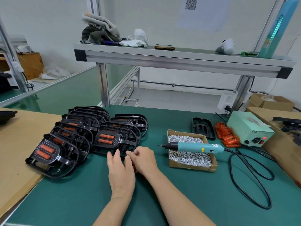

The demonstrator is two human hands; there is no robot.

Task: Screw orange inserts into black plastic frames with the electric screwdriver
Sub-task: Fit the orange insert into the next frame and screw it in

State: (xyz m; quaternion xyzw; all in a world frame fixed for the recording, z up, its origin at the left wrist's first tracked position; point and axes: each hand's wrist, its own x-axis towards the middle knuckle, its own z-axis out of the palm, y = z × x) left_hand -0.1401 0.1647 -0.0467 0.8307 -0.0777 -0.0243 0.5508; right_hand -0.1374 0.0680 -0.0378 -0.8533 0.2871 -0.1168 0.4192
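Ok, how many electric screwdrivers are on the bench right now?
1. The teal electric screwdriver lies across the cardboard tray of screws, bit pointing left. Others could sit out of view.

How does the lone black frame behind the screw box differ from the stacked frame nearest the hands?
The lone frame has empty slots, while the stacked frame shows two orange bars in its slots. The lone frame lies by itself on the green mat; the stacked frame leans on the frames behind it in an overlapping row. Both are black plastic with the same rounded outline.
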